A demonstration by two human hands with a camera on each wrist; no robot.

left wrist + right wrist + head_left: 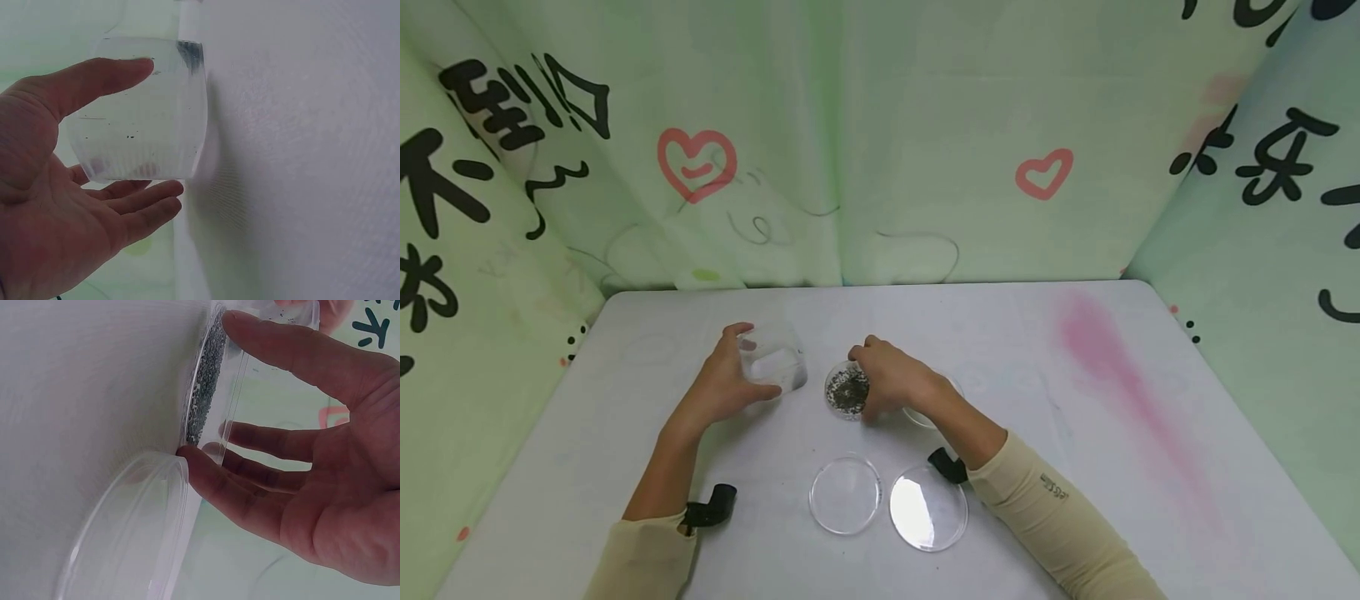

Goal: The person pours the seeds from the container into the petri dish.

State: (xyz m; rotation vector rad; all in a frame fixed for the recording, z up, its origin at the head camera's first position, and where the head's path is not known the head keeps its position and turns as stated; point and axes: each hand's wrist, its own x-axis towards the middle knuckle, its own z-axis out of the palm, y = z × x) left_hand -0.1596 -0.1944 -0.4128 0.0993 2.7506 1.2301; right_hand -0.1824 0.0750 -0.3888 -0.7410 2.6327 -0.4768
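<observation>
A clear plastic cup point(775, 358) is held by my left hand point(724, 385), the thumb on its near side and the fingers round the far side. Dark specks cling to its wall in the left wrist view. Just to the right, my right hand point(891, 379) grips a round clear petri dish point(846, 390) of dark granules by its edge. Thumb and fingers sit on opposite sides of this dish in the right wrist view. Beside that hand lies another clear dish point(125, 519), partly hidden under the right wrist in the head view.
Nearer me on the white table point(1045, 517) lie two clear round dishes or lids, a smaller one point(846, 495) and a larger one point(928, 510) beside it. A pink stain point(1120, 383) marks the table's right side. Green curtains point(880, 167) enclose the back and sides.
</observation>
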